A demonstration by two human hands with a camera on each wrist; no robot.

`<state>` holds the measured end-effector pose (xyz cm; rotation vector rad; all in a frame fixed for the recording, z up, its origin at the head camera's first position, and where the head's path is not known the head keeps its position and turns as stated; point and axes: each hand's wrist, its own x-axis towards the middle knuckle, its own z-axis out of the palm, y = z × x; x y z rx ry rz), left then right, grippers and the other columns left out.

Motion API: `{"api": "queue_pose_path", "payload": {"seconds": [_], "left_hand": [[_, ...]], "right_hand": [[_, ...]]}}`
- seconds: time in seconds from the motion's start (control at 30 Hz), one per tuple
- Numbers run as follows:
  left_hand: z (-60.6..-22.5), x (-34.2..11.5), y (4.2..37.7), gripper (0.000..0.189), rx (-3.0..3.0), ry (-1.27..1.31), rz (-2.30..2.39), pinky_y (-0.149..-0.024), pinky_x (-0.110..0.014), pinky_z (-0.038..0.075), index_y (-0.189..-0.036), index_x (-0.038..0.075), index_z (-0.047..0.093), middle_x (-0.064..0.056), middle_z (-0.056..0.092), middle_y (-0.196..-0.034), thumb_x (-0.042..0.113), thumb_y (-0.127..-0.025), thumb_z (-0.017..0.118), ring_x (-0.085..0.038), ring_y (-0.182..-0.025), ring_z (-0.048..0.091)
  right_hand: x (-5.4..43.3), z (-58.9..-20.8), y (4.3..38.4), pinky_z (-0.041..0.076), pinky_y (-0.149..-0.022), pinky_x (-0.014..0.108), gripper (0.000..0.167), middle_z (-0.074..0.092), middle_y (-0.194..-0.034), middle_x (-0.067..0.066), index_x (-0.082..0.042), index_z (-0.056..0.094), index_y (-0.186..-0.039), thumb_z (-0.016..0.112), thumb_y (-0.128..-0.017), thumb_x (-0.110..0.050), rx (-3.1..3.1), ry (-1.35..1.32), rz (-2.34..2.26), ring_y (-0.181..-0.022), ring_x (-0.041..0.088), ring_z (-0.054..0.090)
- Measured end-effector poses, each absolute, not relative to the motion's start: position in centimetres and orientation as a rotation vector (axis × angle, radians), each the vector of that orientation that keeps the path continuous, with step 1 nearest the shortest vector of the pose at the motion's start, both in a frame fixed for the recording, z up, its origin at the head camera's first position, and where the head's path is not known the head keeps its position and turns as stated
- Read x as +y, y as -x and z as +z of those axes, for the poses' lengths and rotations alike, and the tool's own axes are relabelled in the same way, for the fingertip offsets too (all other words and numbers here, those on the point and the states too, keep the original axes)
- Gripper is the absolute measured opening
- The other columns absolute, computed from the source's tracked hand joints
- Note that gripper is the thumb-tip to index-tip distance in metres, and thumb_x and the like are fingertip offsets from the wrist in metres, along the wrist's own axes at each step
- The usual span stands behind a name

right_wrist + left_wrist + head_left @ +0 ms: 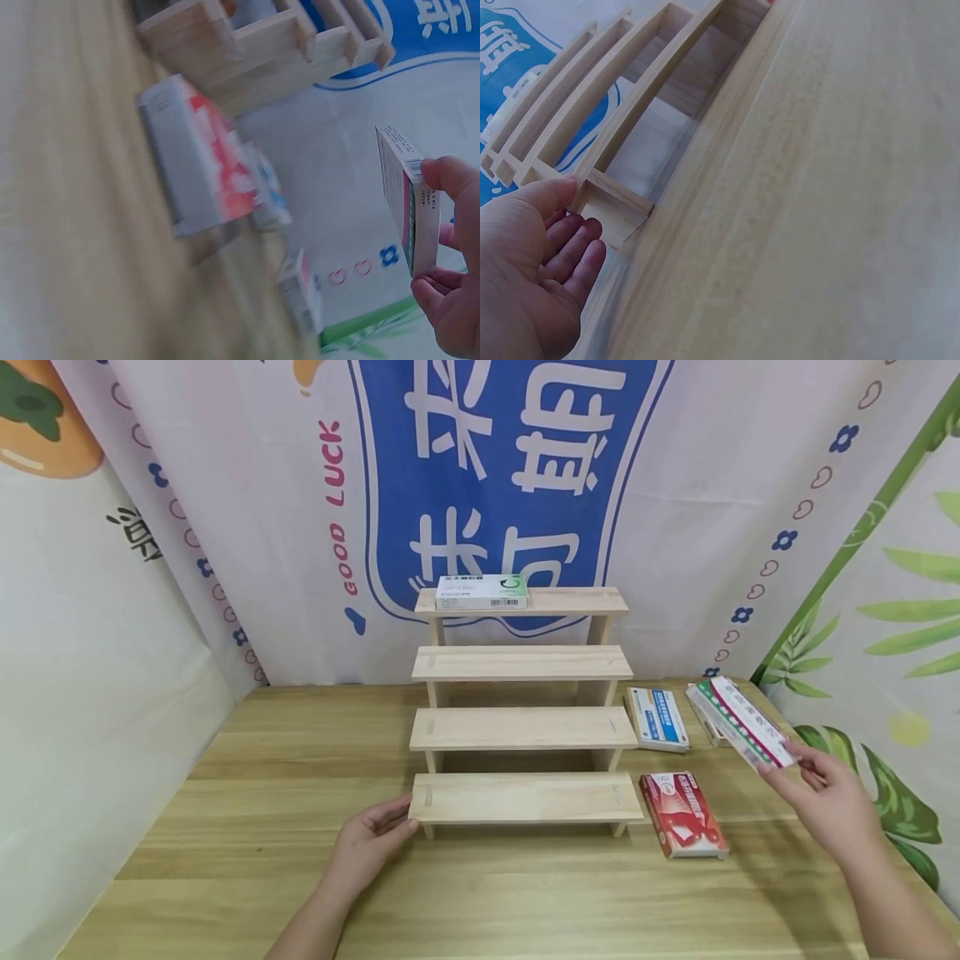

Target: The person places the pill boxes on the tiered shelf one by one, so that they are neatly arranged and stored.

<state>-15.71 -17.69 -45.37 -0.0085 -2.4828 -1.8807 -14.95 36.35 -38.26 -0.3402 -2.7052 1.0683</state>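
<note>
My right hand (pixel 836 806) holds a white medicine box (pixel 742 718) with green and magenta stripes by its near end, raised over the table's right side. In the right wrist view, thumb and fingers pinch the lifted box (pixel 409 199) at its edges. My left hand (pixel 367 843) grips the left end of the lowest step of a wooden four-step display stand (pixel 525 797). The left wrist view has the thumb at the step's corner and the other fingers curled below. A white and green medicine box (pixel 482 592) lies on the top step, at its left.
Right of the stand, a red medicine box (pixel 682 814) and a blue and white one (pixel 657 718) lie on the wooden table (pixel 300 760). Another box (pixel 708 718) is partly hidden beneath the held one. A printed cloth (pixel 690 527) hangs behind.
</note>
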Motion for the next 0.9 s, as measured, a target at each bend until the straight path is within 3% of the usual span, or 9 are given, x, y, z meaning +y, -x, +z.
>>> {"api": "queue_pose_path", "payload": {"seconds": [0.07, 0.17, 0.33, 0.47, 0.57, 0.9], "left_hand": [[-45.3, -17.7, 15.8, 0.042, -2.477, 0.013, -1.886, -0.094, -0.026, 0.057, -0.125, -0.003, 0.062, -0.019, 0.062, -0.131, 0.011, -0.087, 0.074, -0.032, -0.118, 0.063], [-45.3, -17.7, 15.7, 0.042, -2.473, 0.011, -1.892, -0.094, -0.026, 0.057, -0.125, -0.003, 0.062, -0.019, 0.063, -0.131, 0.011, -0.086, 0.074, -0.032, -0.118, 0.064], [-45.3, -17.7, 15.6, 0.042, -2.49, 0.005, -1.873, -0.095, -0.027, 0.057, -0.125, -0.001, 0.063, -0.018, 0.063, -0.131, 0.013, -0.087, 0.074, -0.032, -0.118, 0.064], [-45.4, -17.7, 15.7, 0.041, -2.494, -0.014, -1.87, -0.095, -0.027, 0.057, -0.123, 0.001, 0.064, -0.016, 0.064, -0.13, 0.012, -0.086, 0.075, -0.031, -0.117, 0.064], [-45.6, -17.8, 15.7, 0.04, -2.497, -0.018, -1.864, -0.094, -0.028, 0.057, -0.123, 0.001, 0.065, -0.016, 0.064, -0.13, 0.012, -0.085, 0.075, -0.032, -0.116, 0.064], [-45.6, -17.7, 15.4, 0.04, -2.48, -0.018, -1.873, -0.093, -0.028, 0.058, -0.122, 0.0, 0.065, -0.017, 0.065, -0.129, 0.013, -0.085, 0.075, -0.032, -0.115, 0.065]], "right_hand": [[35.9, -36.8, 15.9, 0.041, -0.093, 0.0, 0.075, 0.029, -0.152, 0.035, 0.001, 0.038, -0.147, 0.059, -0.095, -0.048, -2.702, 0.289, 1.077, -0.13, 0.057, 0.038], [35.1, -34.7, 17.3, 0.033, -0.08, -0.011, 0.073, 0.031, -0.153, 0.032, -0.001, 0.04, -0.147, 0.059, -0.094, -0.048, -2.686, 0.2, 1.079, -0.132, 0.055, 0.038], [33.2, -31.1, 19.4, 0.038, -0.087, -0.005, 0.072, 0.033, -0.153, 0.028, -0.003, 0.042, -0.146, 0.06, -0.094, -0.049, -2.674, 0.09, 1.064, -0.134, 0.052, 0.039], [31.3, -29.1, 21.3, 0.046, -0.11, 0.037, 0.072, 0.033, -0.15, 0.03, -0.003, 0.042, -0.146, 0.06, -0.094, -0.049, -2.696, 0.016, 1.045, -0.134, 0.052, 0.039], [29.8, -28.1, 22.7, 0.039, -0.107, 0.065, 0.075, 0.03, -0.151, 0.031, -0.004, 0.039, -0.148, 0.06, -0.094, -0.05, -2.729, -0.031, 1.062, -0.135, 0.052, 0.037], [25.9, -26.3, 26.3, 0.038, -0.113, 0.059, 0.08, 0.033, -0.154, 0.025, -0.008, 0.041, -0.148, 0.062, -0.089, -0.058, -2.783, -0.153, 1.059, -0.139, 0.047, 0.036]]}}
